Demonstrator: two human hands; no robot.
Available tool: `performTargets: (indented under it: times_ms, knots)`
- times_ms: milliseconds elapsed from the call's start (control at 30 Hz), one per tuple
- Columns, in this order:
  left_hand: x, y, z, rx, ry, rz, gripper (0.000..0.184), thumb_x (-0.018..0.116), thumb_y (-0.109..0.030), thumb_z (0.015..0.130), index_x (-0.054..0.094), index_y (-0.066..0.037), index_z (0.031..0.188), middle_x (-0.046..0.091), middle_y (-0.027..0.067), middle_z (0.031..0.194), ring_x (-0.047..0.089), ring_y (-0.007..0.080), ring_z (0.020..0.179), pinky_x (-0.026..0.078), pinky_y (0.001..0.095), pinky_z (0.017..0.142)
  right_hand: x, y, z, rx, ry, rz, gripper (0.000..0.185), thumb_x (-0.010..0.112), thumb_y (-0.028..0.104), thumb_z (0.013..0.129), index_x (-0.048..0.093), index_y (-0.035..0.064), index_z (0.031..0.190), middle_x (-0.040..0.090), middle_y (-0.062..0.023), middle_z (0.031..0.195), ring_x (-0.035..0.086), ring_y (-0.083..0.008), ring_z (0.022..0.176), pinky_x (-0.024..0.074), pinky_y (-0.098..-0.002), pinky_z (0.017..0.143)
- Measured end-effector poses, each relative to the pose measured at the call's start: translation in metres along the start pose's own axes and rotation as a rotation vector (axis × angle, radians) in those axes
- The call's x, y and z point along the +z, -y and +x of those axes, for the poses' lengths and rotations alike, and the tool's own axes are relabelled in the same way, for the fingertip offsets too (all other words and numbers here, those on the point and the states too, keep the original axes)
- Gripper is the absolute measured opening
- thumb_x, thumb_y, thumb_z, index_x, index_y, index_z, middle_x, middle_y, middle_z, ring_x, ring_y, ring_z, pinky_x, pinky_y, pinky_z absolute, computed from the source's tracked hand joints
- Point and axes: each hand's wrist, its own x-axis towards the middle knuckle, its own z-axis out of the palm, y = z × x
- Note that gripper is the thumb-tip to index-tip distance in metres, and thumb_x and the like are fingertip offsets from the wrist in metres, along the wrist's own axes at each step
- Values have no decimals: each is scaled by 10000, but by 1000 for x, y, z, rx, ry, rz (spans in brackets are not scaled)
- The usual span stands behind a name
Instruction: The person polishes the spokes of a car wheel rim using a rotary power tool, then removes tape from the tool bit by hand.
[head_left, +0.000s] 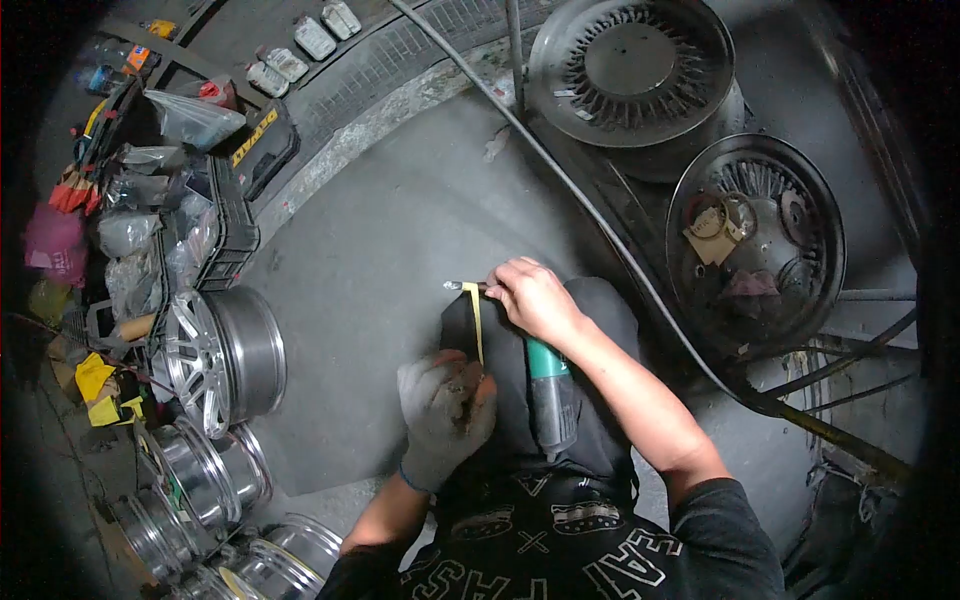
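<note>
My bare right hand [537,303] is closed around a thin dark rod with a silvery tip [452,286], held sideways over my lap. A narrow yellow strip [476,325], like tape, loops over the rod near its tip and hangs down. Its lower end runs into my left hand [447,408], which wears a grey glove with its fingers curled closed. Across my legs lies a green and black power tool [552,395], its upper end hidden behind my right forearm. The rod's rear end is covered by my fingers.
Silver wheel rims [225,360] stand at the left. Black crates [232,225] with bagged items and a DeWalt case [262,150] are beyond them. Two large dark rims [690,65] sit at the upper right, one holding loose parts. A long metal bar [600,225] crosses diagonally.
</note>
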Motion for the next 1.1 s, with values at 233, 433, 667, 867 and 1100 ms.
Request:
performTargets:
  times_ms: [233,433,667,867,1100]
  knots:
    - [-13,-18,8,-10,-25,-45,175,713,-45,732,637,-63,888,635,126,953,615,320,884,472,417,779,9,0,-3,-3,-91,95,135,701,131,830,671,13,888,624,-149,808,610,-356,854,503,-434,789]
    - [-30,-30,7,-18,35,-54,208,737,-36,667,648,-58,854,613,106,855,616,321,817,475,432,747,-3,11,5,42,-69,-107,123,698,109,827,675,6,890,662,-159,861,633,-345,860,509,-429,776]
    - [-37,-37,8,100,-81,-70,240,758,-45,647,657,-56,864,608,100,863,627,296,785,503,419,691,10,3,4,-23,-83,3,201,739,172,796,629,8,826,630,-170,826,610,-365,832,505,-465,753]
    - [-57,-52,23,211,31,-79,278,769,-49,633,653,-58,886,612,61,886,625,279,857,509,414,685,-5,13,7,51,-106,-41,143,677,159,856,653,20,881,667,-181,877,632,-350,861,505,-467,775]
    - [-58,-55,16,71,-21,-213,231,750,-59,684,656,-63,895,638,70,868,635,283,871,509,406,714,1,1,8,69,-30,88,166,642,139,880,686,31,998,678,-184,927,644,-375,930,514,-451,816]
